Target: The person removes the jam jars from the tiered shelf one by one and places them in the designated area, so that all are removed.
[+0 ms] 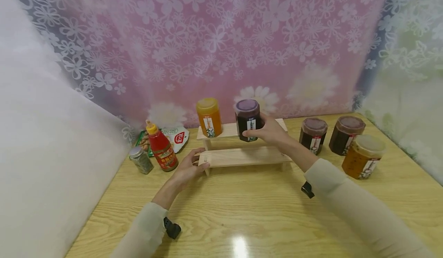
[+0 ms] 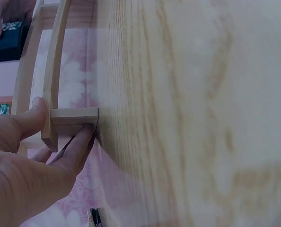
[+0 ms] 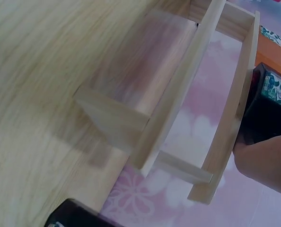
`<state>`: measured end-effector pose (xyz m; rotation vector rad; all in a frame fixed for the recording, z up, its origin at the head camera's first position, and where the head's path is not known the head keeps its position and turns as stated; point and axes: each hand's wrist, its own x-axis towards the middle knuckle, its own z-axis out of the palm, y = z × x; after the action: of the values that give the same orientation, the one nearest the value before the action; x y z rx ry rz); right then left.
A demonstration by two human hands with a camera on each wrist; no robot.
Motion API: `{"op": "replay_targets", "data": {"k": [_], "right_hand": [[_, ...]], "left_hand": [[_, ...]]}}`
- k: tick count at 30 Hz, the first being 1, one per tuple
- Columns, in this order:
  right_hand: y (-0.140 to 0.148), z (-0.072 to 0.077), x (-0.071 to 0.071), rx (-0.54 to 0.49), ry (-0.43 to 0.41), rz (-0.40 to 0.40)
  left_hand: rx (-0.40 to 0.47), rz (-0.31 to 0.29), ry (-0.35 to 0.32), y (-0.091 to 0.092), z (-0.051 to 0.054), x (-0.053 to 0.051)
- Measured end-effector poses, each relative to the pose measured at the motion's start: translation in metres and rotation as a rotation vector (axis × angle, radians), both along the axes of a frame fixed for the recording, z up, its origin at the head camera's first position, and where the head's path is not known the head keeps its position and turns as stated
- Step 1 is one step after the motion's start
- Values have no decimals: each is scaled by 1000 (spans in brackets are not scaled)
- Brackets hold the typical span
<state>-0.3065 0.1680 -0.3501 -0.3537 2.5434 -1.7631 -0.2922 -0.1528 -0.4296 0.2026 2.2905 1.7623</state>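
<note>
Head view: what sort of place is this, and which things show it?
Perhaps a home food corner, possibly staged, on a wood-grain table: a two-tier wooden rack, a red squeeze bottle and flower-patterned cloth behind suggest it.

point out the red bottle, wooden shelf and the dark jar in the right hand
Red bottle (image 1: 161, 145), head view: upper part of its body
Wooden shelf (image 1: 242, 157), head view: its lower board
Dark jar (image 1: 242, 122), head view: its side wall

it looks like a home, with a flowered curtain (image 1: 214, 54), wood-grain table (image 1: 214, 208) and sauce bottle (image 1: 161, 148).
</note>
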Motion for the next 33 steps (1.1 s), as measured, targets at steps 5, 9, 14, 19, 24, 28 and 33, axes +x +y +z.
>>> {"op": "replay_targets", "data": {"k": [5,9,14,19,24,28,33], "right_hand": [[9,-1,8,-19,17,4],[15,-2,16,-46,-2,11],[21,-3,27,-60,-44,14],[27,-6,42,-87,-102,21],[38,-14,61,-37,-110,5],[53,-15,77,10,-93,-28],[76,-15,90,43,-102,-89]], "left_hand": [[14,0,-4,1,1,1],[6,-4,-8,1,1,2],[8,-4,-15,0,1,4],[3,-5,-9,-3,-1,5],[-19,-13,-4,-5,1,6],[-23,-16,-6,-3,4,6],[-22,-13,-12,0,5,3]]}}
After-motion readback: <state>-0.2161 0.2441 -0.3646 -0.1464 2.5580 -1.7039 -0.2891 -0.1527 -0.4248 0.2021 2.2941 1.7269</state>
